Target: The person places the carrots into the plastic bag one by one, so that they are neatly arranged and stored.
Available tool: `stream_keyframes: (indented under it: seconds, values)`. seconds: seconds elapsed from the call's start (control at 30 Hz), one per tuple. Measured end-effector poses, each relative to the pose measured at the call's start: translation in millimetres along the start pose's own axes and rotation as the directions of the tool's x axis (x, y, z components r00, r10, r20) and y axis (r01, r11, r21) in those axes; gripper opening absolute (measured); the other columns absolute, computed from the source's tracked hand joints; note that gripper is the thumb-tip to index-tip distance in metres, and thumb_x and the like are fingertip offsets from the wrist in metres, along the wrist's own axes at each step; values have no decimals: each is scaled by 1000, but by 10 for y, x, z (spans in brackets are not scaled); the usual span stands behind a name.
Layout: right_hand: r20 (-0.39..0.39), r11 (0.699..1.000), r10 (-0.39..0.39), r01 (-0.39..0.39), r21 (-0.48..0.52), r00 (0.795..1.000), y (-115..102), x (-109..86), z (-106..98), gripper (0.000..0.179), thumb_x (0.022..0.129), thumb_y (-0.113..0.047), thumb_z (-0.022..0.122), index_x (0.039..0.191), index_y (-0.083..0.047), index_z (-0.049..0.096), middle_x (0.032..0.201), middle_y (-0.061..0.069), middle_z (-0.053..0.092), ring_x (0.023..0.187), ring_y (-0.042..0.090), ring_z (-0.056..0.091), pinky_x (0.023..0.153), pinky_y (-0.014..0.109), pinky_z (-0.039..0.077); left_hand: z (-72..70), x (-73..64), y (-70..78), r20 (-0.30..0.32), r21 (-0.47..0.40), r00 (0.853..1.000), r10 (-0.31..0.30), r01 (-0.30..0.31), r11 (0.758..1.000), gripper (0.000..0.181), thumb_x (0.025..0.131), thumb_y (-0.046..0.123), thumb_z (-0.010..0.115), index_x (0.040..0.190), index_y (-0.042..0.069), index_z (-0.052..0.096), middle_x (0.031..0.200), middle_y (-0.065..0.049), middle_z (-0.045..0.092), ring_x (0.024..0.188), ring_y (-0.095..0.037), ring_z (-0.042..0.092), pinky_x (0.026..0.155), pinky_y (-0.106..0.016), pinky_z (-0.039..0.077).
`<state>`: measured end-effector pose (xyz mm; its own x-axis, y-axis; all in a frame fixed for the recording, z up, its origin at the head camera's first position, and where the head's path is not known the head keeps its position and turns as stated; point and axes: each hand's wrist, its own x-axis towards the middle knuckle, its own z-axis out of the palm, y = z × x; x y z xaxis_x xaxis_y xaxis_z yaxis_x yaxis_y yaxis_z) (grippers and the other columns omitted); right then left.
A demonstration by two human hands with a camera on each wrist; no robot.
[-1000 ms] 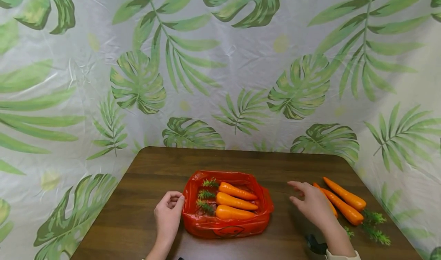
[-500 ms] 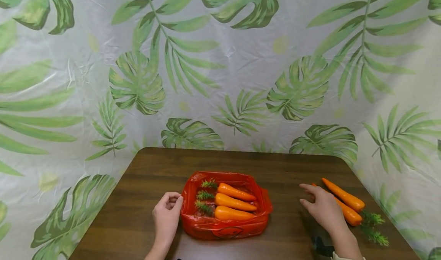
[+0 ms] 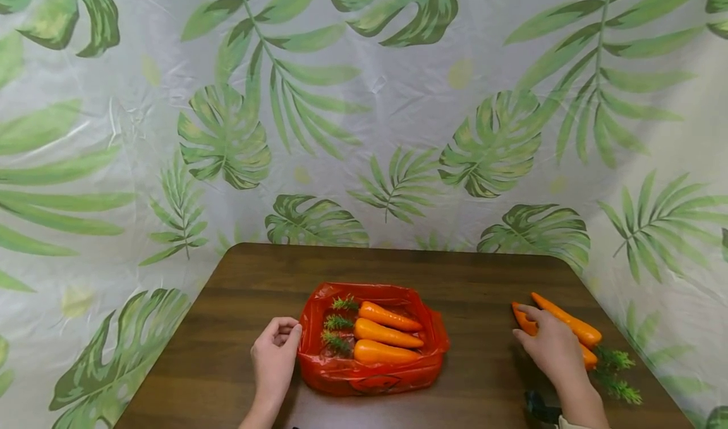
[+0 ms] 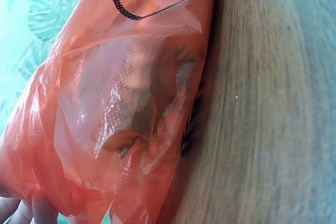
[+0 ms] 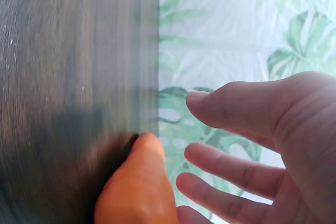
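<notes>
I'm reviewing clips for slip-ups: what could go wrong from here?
The right hand is over loose carrots lying close together, so it might nudge a neighbour, perhaps toward the table's nearby right edge. The left hand holds the thin edge of the red bag; a tug could shift the three carrots inside.

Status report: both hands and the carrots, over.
Left hand pinches edge of bag. Right hand open by loose carrots. Three carrots in bag. Nothing visibly in the way.
</notes>
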<state>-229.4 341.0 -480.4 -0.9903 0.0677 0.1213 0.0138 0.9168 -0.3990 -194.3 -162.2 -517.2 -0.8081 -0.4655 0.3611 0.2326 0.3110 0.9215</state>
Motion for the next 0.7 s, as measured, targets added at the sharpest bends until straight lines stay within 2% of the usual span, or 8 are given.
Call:
stream_keyframes:
  seconds: [0.17, 0.3, 0.53, 0.7]
  values:
    - [9, 1000, 17, -17, 3, 1000, 73, 17, -12, 64, 86, -29, 80, 139, -4, 57, 124, 29, 62, 84, 39, 64, 63, 49, 50, -7, 7, 12, -3, -6, 1000, 4, -4, 1000, 4, 87, 9, 78, 88, 9, 73, 76, 0, 69, 63, -15, 64, 55, -21, 48]
    - [8, 1000, 27, -27, -4, 1000, 122, 13, -4, 63, 84, -26, 81, 138, -4, 58, 124, 30, 62, 93, 47, 62, 66, 55, 50, -10, 0, 20, 5, -3, 1000, -2, 2, 1000, 3, 88, 8, 77, 89, 7, 73, 77, -1, 69, 63, -14, 64, 56, -21, 48]
    - [36, 999, 50, -50, 4, 998, 148, -1, 4, 68, 83, -26, 82, 142, -4, 54, 128, 31, 59, 92, 47, 61, 63, 54, 49, -17, -1, 41, 6, -11, 1000, 3, -3, 1000, 7, 88, 11, 78, 89, 6, 73, 77, 0, 69, 63, -14, 64, 55, -21, 49]
    - [86, 997, 73, -73, -5, 994, 146, 3, 2, 79, 82, -38, 82, 145, -4, 50, 129, 33, 57, 91, 47, 61, 63, 53, 48, -17, -3, 36, 3, -6, 1000, 7, -7, 1000, 5, 87, 9, 78, 89, 7, 73, 76, 0, 69, 63, -14, 64, 56, -21, 49]
